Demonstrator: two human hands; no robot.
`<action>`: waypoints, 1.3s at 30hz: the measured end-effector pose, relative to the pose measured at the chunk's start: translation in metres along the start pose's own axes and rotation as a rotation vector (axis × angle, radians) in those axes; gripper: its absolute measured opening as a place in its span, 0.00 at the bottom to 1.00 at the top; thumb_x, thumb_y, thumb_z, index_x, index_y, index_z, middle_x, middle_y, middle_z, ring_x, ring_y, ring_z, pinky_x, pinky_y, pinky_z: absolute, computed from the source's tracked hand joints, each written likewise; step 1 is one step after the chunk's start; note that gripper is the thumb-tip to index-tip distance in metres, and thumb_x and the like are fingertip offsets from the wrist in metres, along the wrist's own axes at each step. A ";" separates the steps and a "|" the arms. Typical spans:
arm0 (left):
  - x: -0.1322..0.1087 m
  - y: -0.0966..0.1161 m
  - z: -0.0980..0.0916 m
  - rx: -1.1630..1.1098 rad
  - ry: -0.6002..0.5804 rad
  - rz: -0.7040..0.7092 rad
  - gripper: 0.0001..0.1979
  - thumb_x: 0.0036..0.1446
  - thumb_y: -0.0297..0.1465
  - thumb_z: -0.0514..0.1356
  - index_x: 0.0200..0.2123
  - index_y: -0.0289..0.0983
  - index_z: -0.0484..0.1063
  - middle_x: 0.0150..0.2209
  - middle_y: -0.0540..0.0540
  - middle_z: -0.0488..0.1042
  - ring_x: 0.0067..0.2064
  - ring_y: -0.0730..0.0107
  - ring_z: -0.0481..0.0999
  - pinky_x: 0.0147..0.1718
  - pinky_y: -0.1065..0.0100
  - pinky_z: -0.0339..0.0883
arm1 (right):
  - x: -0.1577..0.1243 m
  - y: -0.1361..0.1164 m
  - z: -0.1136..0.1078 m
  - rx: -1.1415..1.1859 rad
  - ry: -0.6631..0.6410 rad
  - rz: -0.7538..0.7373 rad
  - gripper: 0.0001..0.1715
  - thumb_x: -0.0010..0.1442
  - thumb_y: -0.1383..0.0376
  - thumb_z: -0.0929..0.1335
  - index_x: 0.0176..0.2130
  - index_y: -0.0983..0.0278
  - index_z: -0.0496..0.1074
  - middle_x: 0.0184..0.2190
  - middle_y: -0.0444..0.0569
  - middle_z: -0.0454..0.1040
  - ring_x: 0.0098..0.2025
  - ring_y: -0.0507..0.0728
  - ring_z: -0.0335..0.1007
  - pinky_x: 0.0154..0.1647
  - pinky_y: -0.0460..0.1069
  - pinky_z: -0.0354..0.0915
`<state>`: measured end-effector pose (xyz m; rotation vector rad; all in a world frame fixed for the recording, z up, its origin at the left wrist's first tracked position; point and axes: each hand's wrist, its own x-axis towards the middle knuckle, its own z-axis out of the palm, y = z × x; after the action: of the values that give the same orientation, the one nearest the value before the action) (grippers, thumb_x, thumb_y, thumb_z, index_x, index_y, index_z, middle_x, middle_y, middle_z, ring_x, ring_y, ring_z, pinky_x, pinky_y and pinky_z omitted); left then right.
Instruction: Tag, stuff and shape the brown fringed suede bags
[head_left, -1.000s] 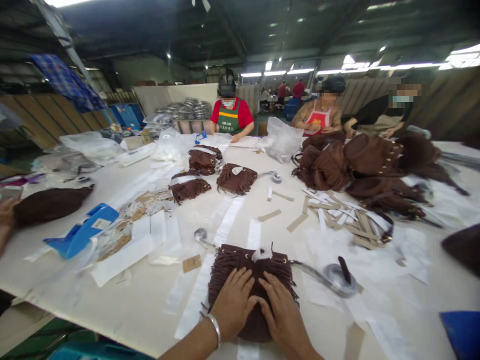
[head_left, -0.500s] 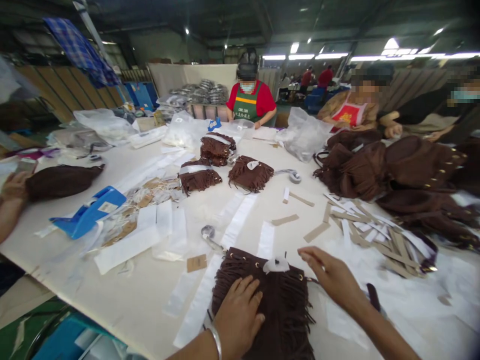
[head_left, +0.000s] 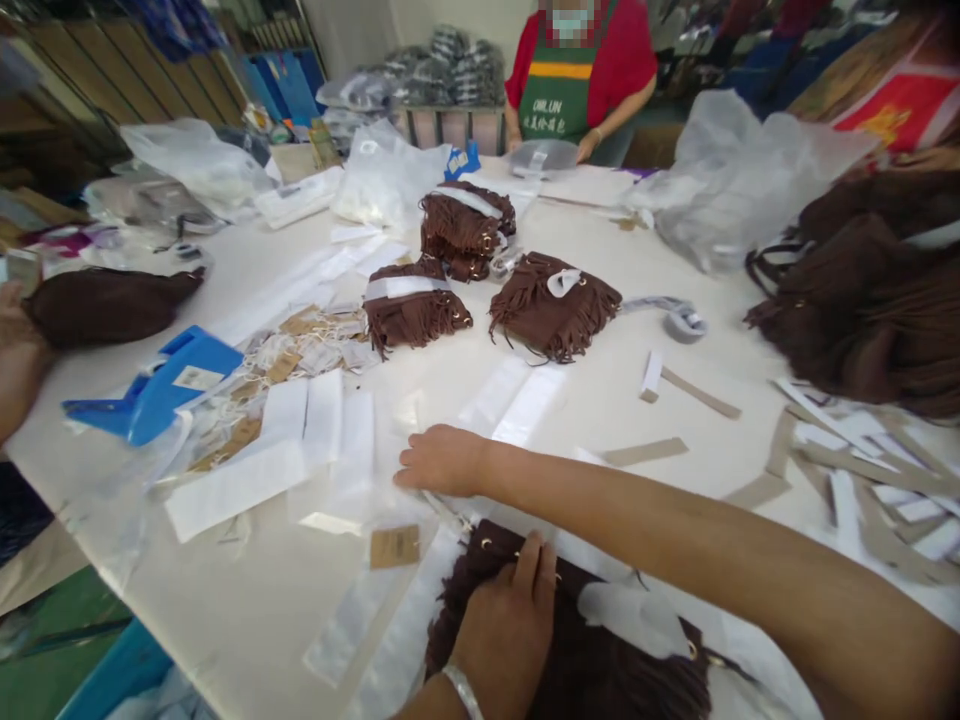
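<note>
A brown fringed bag [head_left: 600, 660] lies at the table's near edge with a white paper piece on it. My left hand [head_left: 510, 620], a silver bangle on its wrist, lies flat on the bag's upper left corner, fingers stretched out. My right arm crosses over the bag to the left. My right hand [head_left: 442, 460] rests on the white strips [head_left: 322, 430] on the table. Its fingers curl down onto them, and I cannot see what is under them. A brown card tag [head_left: 395, 546] lies just below that hand.
Three more fringed bags [head_left: 553, 305] sit mid-table, and a heap of brown bags [head_left: 870, 290] is at the right. Cardboard strips [head_left: 847, 470], a tape roll [head_left: 684, 322], blue folders [head_left: 161, 385] and plastic bags [head_left: 735, 180] lie around. A person in a green apron [head_left: 570, 80] works opposite; another person's hand [head_left: 15, 350] is at far left.
My right hand has left the bag and swung across to the left onto the white strips. My left hand stays on the bag. The view has tilted down and moved closer.
</note>
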<state>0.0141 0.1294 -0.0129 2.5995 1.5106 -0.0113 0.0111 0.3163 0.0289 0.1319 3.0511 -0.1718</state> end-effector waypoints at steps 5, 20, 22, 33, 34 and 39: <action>0.001 -0.003 0.003 -0.014 0.037 -0.013 0.30 0.49 0.14 0.54 0.57 0.31 0.63 0.54 0.34 0.71 0.37 0.63 0.80 0.28 0.66 0.78 | 0.008 -0.008 -0.006 -0.043 -0.017 -0.042 0.11 0.62 0.74 0.62 0.35 0.68 0.74 0.36 0.52 0.76 0.42 0.60 0.69 0.36 0.51 0.61; -0.024 -0.017 -0.006 -0.372 0.388 0.106 0.10 0.64 0.28 0.52 0.46 0.37 0.70 0.41 0.41 0.78 0.34 0.70 0.80 0.29 0.73 0.75 | -0.161 -0.064 -0.008 0.729 0.152 0.878 0.12 0.58 0.68 0.63 0.44 0.60 0.64 0.32 0.44 0.73 0.30 0.52 0.67 0.30 0.46 0.57; -0.022 -0.018 -0.009 -0.447 0.389 0.096 0.09 0.64 0.28 0.52 0.45 0.37 0.70 0.40 0.42 0.79 0.36 0.71 0.80 0.32 0.74 0.76 | -0.171 -0.073 0.009 0.946 0.111 0.912 0.12 0.57 0.67 0.64 0.43 0.59 0.64 0.28 0.40 0.72 0.28 0.51 0.65 0.28 0.45 0.55; -0.010 -0.011 -0.013 -0.451 0.563 0.120 0.07 0.63 0.28 0.53 0.38 0.37 0.71 0.30 0.47 0.79 0.30 0.73 0.80 0.25 0.75 0.72 | -0.168 -0.094 0.041 0.798 -0.002 0.690 0.12 0.55 0.72 0.63 0.40 0.60 0.62 0.30 0.43 0.72 0.26 0.52 0.65 0.24 0.46 0.51; -0.009 -0.011 -0.014 -0.447 0.553 0.150 0.06 0.62 0.27 0.54 0.38 0.37 0.71 0.30 0.48 0.79 0.28 0.73 0.79 0.25 0.75 0.72 | -0.167 -0.094 0.041 0.704 -0.014 0.683 0.12 0.55 0.73 0.63 0.40 0.60 0.63 0.30 0.44 0.72 0.25 0.52 0.66 0.23 0.47 0.50; -0.005 -0.010 -0.017 -0.372 0.538 0.080 0.06 0.62 0.28 0.55 0.36 0.37 0.71 0.29 0.48 0.79 0.22 0.75 0.75 0.20 0.75 0.69 | -0.162 -0.097 0.039 0.561 -0.066 0.637 0.09 0.57 0.72 0.63 0.38 0.60 0.65 0.30 0.46 0.72 0.24 0.54 0.67 0.22 0.48 0.50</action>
<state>0.0023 0.1318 0.0029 2.4535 1.3649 0.9470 0.1657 0.2028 0.0146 1.0705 2.6329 -0.9327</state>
